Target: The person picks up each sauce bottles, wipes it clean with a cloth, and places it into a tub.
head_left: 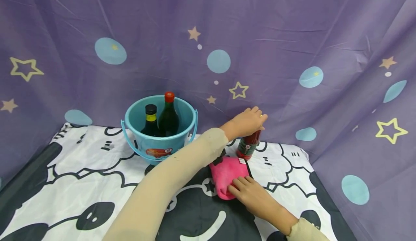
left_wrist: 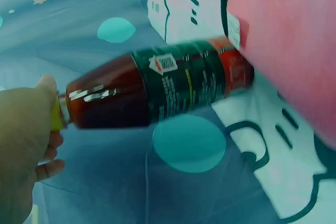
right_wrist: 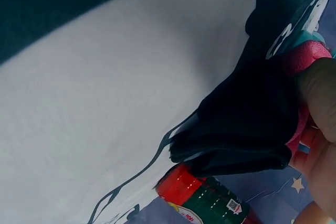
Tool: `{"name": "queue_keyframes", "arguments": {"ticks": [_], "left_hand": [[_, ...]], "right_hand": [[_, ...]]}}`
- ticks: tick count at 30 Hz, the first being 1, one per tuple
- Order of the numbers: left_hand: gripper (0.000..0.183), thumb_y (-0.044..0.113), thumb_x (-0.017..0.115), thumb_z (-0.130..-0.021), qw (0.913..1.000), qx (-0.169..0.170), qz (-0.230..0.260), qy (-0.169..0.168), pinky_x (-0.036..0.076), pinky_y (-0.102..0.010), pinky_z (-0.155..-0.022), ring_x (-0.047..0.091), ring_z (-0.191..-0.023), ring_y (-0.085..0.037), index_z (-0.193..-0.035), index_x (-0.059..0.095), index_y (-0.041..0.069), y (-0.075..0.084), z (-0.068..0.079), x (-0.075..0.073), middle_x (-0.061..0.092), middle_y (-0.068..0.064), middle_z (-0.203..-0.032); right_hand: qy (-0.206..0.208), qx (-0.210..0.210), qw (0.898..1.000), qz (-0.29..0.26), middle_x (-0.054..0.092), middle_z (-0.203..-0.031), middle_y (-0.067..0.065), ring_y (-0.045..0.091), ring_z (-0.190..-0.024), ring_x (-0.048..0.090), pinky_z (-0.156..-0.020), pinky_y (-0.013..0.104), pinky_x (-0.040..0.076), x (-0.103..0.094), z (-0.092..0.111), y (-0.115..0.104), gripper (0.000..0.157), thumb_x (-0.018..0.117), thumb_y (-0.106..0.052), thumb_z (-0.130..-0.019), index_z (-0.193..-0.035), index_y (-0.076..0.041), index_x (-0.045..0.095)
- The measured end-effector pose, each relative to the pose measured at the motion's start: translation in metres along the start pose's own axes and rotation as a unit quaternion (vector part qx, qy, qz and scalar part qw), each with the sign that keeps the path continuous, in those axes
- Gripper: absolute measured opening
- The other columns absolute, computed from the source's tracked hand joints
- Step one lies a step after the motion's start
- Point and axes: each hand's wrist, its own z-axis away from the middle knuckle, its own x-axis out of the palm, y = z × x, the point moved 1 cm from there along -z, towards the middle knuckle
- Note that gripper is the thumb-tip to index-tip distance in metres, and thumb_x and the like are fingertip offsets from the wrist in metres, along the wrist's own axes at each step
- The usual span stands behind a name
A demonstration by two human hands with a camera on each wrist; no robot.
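Observation:
My left hand (head_left: 247, 124) grips a sauce bottle by its yellow cap and neck. This bottle (head_left: 248, 145) has dark red-brown glass or plastic, a green label and a red band near its base. It leans slightly, just behind a pink cloth piece (head_left: 229, 174) with a black side and a small white tag. Whether its base touches the sheet, I cannot tell. My right hand (head_left: 255, 199) holds the near edge of the pink cloth. The right wrist view shows the cloth's black side (right_wrist: 241, 119) hanging open in folds, with the bottle's base (right_wrist: 181, 184) beside it.
Left of the cloth stands a light blue bucket (head_left: 152, 143) with its handle down. Inside are a dark bottle with a black cap (head_left: 151, 112) and a green bottle with a red cap (head_left: 169, 120). A patterned sheet (head_left: 94, 186) covers the table; a purple curtain (head_left: 260, 24) hangs behind.

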Motion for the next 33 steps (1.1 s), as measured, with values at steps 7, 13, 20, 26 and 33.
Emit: {"name": "queue_keyframes", "arguments": {"ticks": [7,13,20,26,33], "left_hand": [[0.035,0.040,0.038,-0.110,0.9988,-0.040,-0.025,0.011,0.050,-0.029,-0.082,0.053,-0.098,-0.019,-0.116,0.054,0.009,-0.012,0.016,0.000,0.061,-0.004,-0.105],[0.032,0.034,0.043,-0.109,0.9986,-0.036,-0.021,0.034,0.052,-0.034,-0.094,0.058,-0.107,-0.023,-0.118,0.055,0.005,-0.026,0.032,-0.026,0.062,-0.007,-0.107],[0.029,0.032,0.053,-0.105,0.9974,-0.047,0.025,0.049,0.051,-0.037,-0.099,0.059,-0.111,-0.025,-0.115,0.059,0.005,-0.046,0.058,-0.072,0.065,-0.008,-0.108],[0.031,0.031,0.057,-0.103,0.9959,-0.052,0.046,0.058,0.053,-0.038,-0.090,0.059,-0.105,-0.025,-0.117,0.061,0.003,-0.048,0.088,-0.088,0.066,-0.008,-0.105],[0.024,0.028,0.061,-0.101,0.9966,-0.042,0.056,0.044,0.051,-0.035,-0.085,0.055,-0.092,-0.022,-0.106,0.062,0.006,-0.039,0.120,-0.083,0.064,-0.006,-0.094]], "right_hand": [[0.006,0.004,1.000,-0.004,0.057,-0.091,-0.004,0.014,-0.079,0.052,-0.072,0.031,0.047,0.003,-0.001,0.000,0.036,0.078,0.000,-0.073,-0.102,-0.015,0.062],[0.006,0.011,1.000,-0.012,0.059,-0.091,-0.004,0.014,-0.079,0.053,-0.072,0.031,0.047,0.003,-0.002,0.001,0.035,0.077,0.001,-0.074,-0.101,-0.016,0.063],[0.014,0.022,0.999,-0.022,0.060,-0.090,-0.003,0.014,-0.078,0.053,-0.070,0.030,0.045,0.000,-0.002,0.005,0.040,0.078,0.003,-0.071,-0.102,-0.016,0.064],[0.027,0.036,0.999,-0.015,0.056,-0.083,-0.001,0.015,-0.075,0.053,-0.068,0.032,0.046,-0.003,-0.001,0.013,0.041,0.078,0.008,-0.065,-0.097,-0.014,0.062],[0.009,0.081,0.997,-0.002,0.057,-0.086,0.003,0.020,-0.080,0.059,-0.071,0.037,0.053,-0.015,0.001,0.029,0.053,0.084,0.008,-0.055,-0.098,-0.011,0.060]]}}
